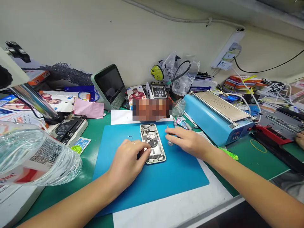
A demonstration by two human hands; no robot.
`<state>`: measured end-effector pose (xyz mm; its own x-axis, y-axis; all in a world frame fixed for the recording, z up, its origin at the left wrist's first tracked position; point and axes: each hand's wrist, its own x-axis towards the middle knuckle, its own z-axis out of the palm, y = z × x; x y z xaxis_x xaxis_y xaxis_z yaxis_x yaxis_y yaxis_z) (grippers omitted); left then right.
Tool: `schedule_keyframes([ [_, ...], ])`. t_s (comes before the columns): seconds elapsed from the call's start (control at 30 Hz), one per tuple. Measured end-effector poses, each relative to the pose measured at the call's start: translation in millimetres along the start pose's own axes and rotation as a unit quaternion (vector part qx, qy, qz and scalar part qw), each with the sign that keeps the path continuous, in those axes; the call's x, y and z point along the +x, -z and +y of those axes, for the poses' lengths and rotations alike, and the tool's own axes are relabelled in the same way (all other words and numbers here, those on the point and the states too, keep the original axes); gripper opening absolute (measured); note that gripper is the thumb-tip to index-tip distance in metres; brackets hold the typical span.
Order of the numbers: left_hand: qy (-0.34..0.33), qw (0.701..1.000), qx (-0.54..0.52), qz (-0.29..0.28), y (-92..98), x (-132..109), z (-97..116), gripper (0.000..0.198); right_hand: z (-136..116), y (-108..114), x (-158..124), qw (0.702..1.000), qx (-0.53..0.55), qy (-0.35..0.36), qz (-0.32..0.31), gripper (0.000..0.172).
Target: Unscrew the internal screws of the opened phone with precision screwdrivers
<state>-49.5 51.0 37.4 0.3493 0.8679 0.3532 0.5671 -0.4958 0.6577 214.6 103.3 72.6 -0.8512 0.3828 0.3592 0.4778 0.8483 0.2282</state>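
The opened phone [154, 136] lies on the blue mat [152, 186], partly under the left hand [129, 158] and left of the right hand [187, 141]. The left thumb and forefinger nearly meet over it; whether they pinch anything cannot be told, nor whether the right hand's bent fingers grip something. A slip could scrape the bare insides; a brush could scatter the dark bits [129, 136] just beyond the left hand. A jar [179, 108] and blue machine [209, 118] crowd the space beyond the right hand; a bottle [42, 155] stands left of the left.
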Motion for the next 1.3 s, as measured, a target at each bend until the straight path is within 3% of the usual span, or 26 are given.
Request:
schedule_keyframes([
  [0.2,-0.001,1.000,-0.002,-0.003,0.8,1.2,0.6,0.011,12.1,-15.3,2.2,0.998,0.013,-0.034,-0.054,0.029],
  [0.3,-0.004,1.000,-0.004,-0.008,0.4,0.4,-0.3,0.012,15.9,0.7,-13.9,0.995,0.015,-0.078,-0.055,0.035],
  [0.43,-0.006,1.000,-0.007,-0.008,-0.9,-1.2,-2.3,0.013,31.3,35.2,-47.9,0.980,-0.008,-0.195,-0.033,0.031],
  [0.5,-0.007,1.000,-0.009,-0.008,-1.2,-1.8,-2.8,0.013,40.4,45.7,-64.9,0.972,-0.016,-0.228,-0.060,0.031],
  [0.67,-0.007,1.000,-0.010,-0.012,-0.2,-2.9,-2.2,0.013,49.3,39.7,-88.2,0.962,0.001,-0.224,-0.158,0.042],
  [0.9,-0.005,1.000,-0.007,-0.011,0.0,-3.7,-1.7,0.014,56.2,23.9,-75.6,0.956,0.022,-0.194,-0.217,0.043],
  [1.1,-0.005,1.000,-0.012,-0.004,0.1,-2.1,0.4,0.017,60.9,29.2,-61.7,0.976,0.044,-0.155,-0.148,0.035],
  [1.3,0.008,1.000,-0.027,0.004,1.9,1.2,2.5,0.016,17.2,50.7,-33.1,0.978,0.072,-0.193,0.029,0.026],
])
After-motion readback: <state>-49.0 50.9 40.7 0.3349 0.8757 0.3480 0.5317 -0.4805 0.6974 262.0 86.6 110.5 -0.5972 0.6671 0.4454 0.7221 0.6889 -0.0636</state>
